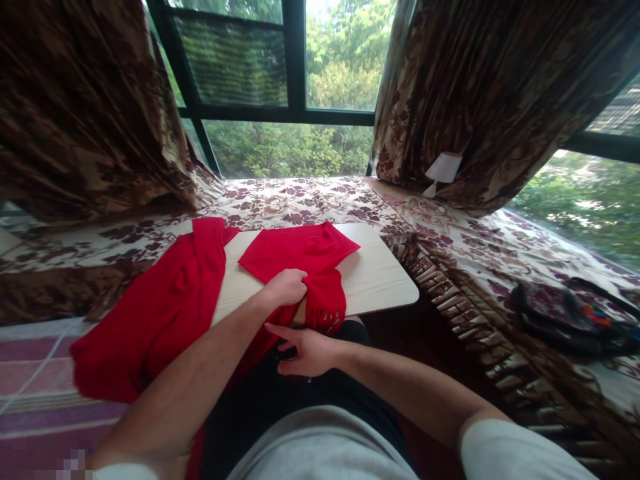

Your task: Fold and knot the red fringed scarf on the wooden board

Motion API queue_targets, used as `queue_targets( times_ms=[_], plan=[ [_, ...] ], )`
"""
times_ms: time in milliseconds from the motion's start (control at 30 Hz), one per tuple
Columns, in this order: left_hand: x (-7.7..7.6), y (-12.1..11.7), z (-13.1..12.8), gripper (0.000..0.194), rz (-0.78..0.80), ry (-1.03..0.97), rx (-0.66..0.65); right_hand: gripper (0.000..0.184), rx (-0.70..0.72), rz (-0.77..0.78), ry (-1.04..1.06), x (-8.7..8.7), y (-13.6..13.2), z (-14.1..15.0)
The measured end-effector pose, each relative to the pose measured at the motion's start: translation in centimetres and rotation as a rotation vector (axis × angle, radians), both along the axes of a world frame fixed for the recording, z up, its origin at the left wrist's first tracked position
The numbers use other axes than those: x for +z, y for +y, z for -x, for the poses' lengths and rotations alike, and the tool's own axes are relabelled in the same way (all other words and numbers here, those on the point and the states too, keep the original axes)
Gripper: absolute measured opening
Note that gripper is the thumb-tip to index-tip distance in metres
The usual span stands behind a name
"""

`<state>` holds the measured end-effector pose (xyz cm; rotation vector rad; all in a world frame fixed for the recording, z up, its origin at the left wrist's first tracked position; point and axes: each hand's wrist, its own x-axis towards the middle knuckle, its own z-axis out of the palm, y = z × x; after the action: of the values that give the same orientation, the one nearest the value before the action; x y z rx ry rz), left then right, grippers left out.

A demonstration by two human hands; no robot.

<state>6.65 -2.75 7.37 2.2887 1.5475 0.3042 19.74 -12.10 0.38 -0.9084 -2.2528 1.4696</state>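
My left hand (287,287) is closed on a red cloth (300,247), gripping it near the front edge of a pale wooden board. Part of this cloth lies folded on the board, and its near end shows a row of slits. Just below, my right hand (313,353) has its index finger stretched towards the cloth. Thumb and fingers curl round a small black-handled tool (286,356), mostly hidden against my dark clothing. A second stretch of red fabric (150,313) drapes over the board's left side; whether it joins the first piece is hidden.
The pale board (385,273) rests before me, against a flower-patterned window seat (300,200). A small white lamp (444,168) stands at the back right. A dark bag (560,320) lies on the right seat. Striped fabric (40,380) is at the left.
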Motion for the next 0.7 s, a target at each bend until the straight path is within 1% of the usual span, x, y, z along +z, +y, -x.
queue_targets(
  times_ms=[67,167,233,300,333,400,433,467,500,533,600,633,700],
  plan=[
    [0.3,0.3,0.3,0.029,-0.009,0.002,-0.012,0.085,-0.04,0.058,0.065,-0.8,-0.3,0.9],
    [0.5,1.0,0.7,0.031,0.012,-0.029,0.014,0.064,-0.137,0.09,0.235,-1.0,-0.9,1.8],
    [0.5,1.5,0.9,0.032,0.028,-0.069,0.045,0.047,-0.254,0.141,0.398,-0.8,-1.3,2.3],
    [0.5,2.1,0.9,0.034,0.017,-0.102,0.08,0.037,-0.435,0.228,0.53,-0.6,-1.4,2.9],
    [0.5,2.3,0.9,0.035,0.006,-0.119,0.097,0.038,-0.539,0.281,0.586,-0.4,-1.4,3.2],
    [0.4,2.8,0.9,0.037,-0.004,-0.15,0.131,0.048,-0.723,0.406,0.695,0.0,-1.3,3.9],
    [0.3,3.0,0.8,0.037,0.0,-0.168,0.148,0.053,-0.781,0.482,0.752,0.2,-1.3,4.2],
    [0.2,3.1,0.7,0.037,0.008,-0.186,0.162,0.057,-0.806,0.567,0.803,0.4,-1.3,4.3],
    [0.1,3.2,0.7,0.037,0.016,-0.208,0.171,0.059,-0.791,0.663,0.836,0.6,-1.3,4.3],
    [0.0,3.2,0.6,0.036,0.019,-0.232,0.176,0.057,-0.738,0.758,0.846,0.8,-1.4,4.2],
    [-0.3,3.4,0.5,0.033,0.017,-0.291,0.175,0.051,-0.555,0.912,0.812,0.9,-1.7,3.4],
    [-0.5,3.5,0.5,0.031,0.019,-0.318,0.174,0.05,-0.45,0.958,0.783,0.9,-1.9,2.8],
    [-0.8,3.8,0.4,0.026,0.035,-0.357,0.185,0.052,-0.256,0.983,0.735,0.6,-2.3,1.5]
  ],
)
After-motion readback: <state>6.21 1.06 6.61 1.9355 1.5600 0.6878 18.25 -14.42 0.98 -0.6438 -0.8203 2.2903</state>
